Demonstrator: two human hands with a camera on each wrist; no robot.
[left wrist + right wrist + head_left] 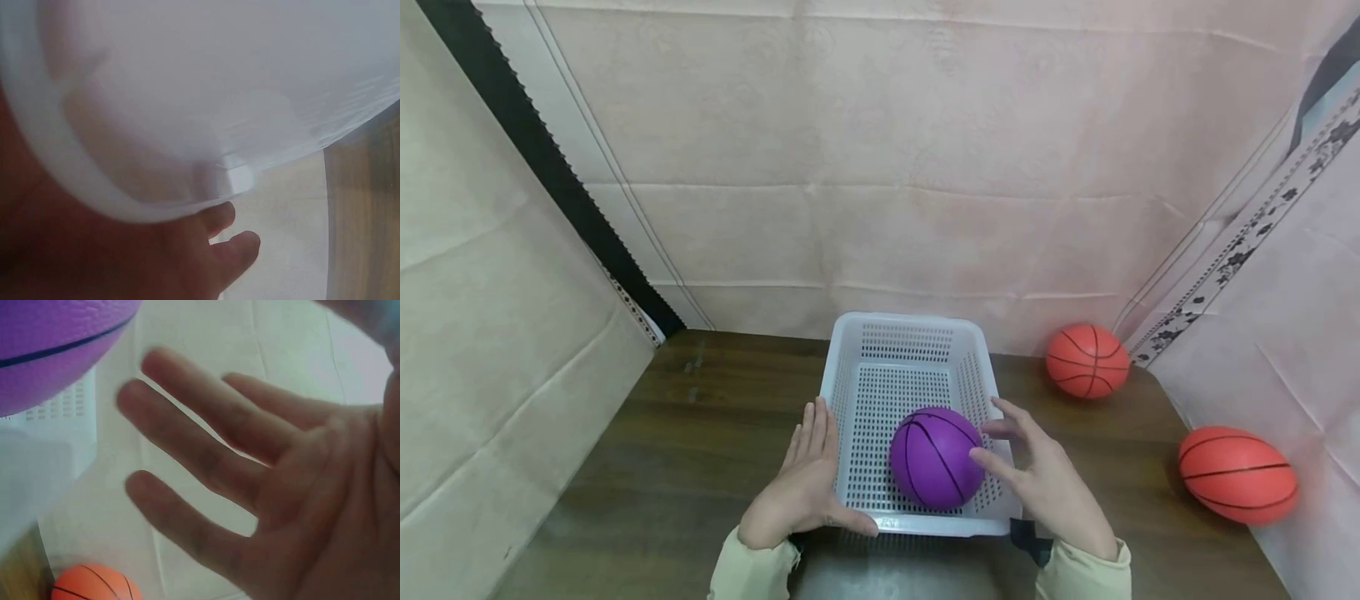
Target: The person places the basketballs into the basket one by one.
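A purple ball (934, 460) with black seam lines sits in the near right part of a white perforated plastic basket (910, 320). My left hand (801, 492) lies against the basket's left side with its fingers straight, the thumb along the near rim at the corner. Over the basket's right rim, my right hand (1037, 475) has its fingers spread beside the ball. In the right wrist view a gap shows between the fingers and the purple ball (56, 356).
Two orange balls lie on the brown wooden table (647, 467): one ball (1087, 361) at the back right, another ball (1237, 475) nearer at the right edge. Pale cloth walls (910, 150) enclose the table at the back and both sides.
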